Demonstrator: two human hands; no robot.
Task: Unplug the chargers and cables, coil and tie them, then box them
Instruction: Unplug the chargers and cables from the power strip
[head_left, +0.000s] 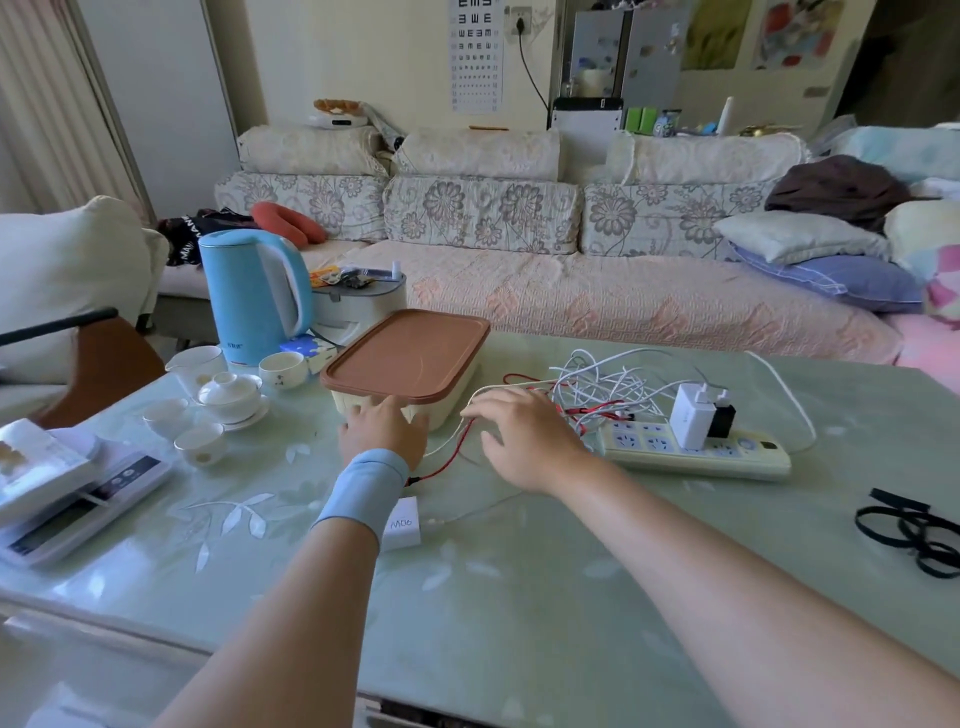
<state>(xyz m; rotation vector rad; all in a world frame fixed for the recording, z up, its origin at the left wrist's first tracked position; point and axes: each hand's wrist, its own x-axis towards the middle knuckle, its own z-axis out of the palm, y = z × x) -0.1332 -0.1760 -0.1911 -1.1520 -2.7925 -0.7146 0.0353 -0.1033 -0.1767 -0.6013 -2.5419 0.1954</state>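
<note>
Hands reach forward: left grip (382, 430) open against the box (458, 396), right grip (524, 436) spread above cables (613, 383).

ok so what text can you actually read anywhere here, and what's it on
"90W", upside down: white block beside the wristband.
Rows of "E" shapes: eye chart.
"MAN", rest hidden: black cloth on the sofa.
Blue kettle logo: too blurred to read.
Power strip markings: too small.
</note>
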